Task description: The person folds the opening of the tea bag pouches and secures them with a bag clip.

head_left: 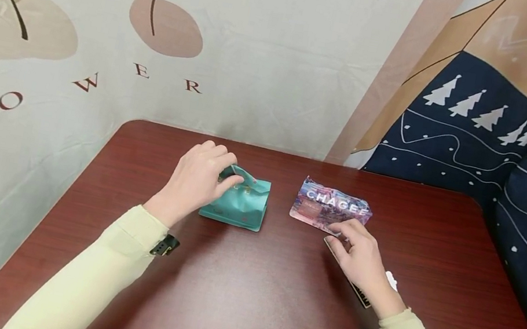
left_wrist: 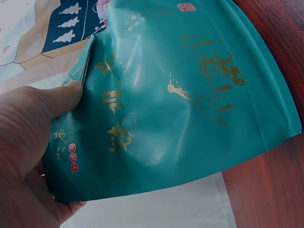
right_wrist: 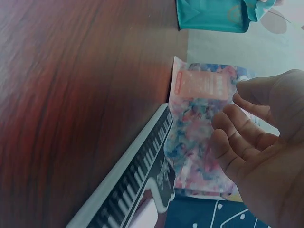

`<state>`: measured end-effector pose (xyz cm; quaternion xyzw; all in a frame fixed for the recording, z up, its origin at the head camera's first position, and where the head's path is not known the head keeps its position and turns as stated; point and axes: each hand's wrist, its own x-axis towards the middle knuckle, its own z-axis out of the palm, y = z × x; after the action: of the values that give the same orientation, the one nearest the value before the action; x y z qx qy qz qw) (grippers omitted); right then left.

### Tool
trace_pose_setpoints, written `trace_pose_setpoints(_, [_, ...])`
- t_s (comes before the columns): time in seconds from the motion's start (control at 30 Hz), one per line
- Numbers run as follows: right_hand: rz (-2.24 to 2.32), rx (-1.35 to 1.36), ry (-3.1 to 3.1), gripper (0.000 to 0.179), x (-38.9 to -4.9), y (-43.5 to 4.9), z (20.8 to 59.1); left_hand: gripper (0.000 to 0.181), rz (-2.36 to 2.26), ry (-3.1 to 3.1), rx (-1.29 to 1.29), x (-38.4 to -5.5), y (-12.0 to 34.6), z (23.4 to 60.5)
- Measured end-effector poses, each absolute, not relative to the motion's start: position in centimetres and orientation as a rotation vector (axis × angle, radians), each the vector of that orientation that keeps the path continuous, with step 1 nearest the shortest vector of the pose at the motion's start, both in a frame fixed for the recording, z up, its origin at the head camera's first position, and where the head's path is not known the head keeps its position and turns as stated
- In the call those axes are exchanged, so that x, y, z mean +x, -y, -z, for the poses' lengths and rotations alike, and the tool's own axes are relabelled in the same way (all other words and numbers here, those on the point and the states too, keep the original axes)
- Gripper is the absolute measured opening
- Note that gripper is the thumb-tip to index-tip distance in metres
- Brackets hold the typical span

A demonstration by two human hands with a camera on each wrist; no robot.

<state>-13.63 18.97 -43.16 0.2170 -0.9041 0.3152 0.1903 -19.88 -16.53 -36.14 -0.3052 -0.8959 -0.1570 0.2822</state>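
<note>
My left hand [head_left: 200, 174] grips a teal pouch [head_left: 241, 206] by its folded top, the thumb on the near face. In the left wrist view, gold characters and small red marks show on the pouch's side. My right hand [head_left: 360, 258] hovers by a pink-and-blue pouch lettered CHAGEE [head_left: 328, 202], its fingers loosely bent and holding nothing. Below that hand lies a long black-and-white strip with a piano-key pattern [right_wrist: 137, 175]. In the head view the hand covers most of the strip. Whether my right fingertips touch the patterned pouch, I cannot tell.
Both pouches stand toward the back of a reddish-brown wooden table [head_left: 237, 313]. A pale printed cloth [head_left: 269, 71] hangs behind it. Dark blue fabric with white trees [head_left: 457, 146] borders the right side.
</note>
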Motion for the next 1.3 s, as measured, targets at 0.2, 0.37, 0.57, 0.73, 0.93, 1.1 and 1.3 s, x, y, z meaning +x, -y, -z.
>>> trace_pose_setpoints(0.2, [-0.878, 0.589, 2.542, 0.023, -13.4, -19.9, 43.2, 0.030, 0.423, 2.399, -0.816, -19.9, 16.5, 36.1])
trace_pose_setpoints(0.37, [-0.884, 0.525, 2.609, 0.022, -13.0, -20.4, 43.1, 0.030, 0.417, 2.406, -0.814, -19.8, 16.6, 36.1])
trace_pose_setpoints(0.57, [-0.864, 0.511, 2.623, 0.022, -12.7, -21.1, 43.1, 0.030, 0.414, 2.394, -0.818, -19.8, 16.6, 36.1])
trace_pose_setpoints(0.73, [-0.822, 0.496, 2.629, 0.023, -12.5, -21.7, 43.2, 0.031, 0.417, 2.392, -0.821, -19.9, 16.6, 36.2])
trace_pose_setpoints(0.93, [-0.794, 0.454, 2.658, 0.023, -12.4, -22.3, 43.3, 0.032, 0.416, 2.389, -0.819, -20.0, 16.5, 36.3])
trace_pose_setpoints(1.1, [-0.778, 0.425, 2.679, 0.024, -12.3, -22.8, 43.4, 0.031, 0.411, 2.391, -0.821, -20.0, 16.5, 36.2])
trace_pose_setpoints(1.3, [-0.776, 0.401, 2.718, 0.022, -12.3, -23.1, 43.6, 0.031, 0.408, 2.394, -0.824, -20.0, 16.5, 36.2])
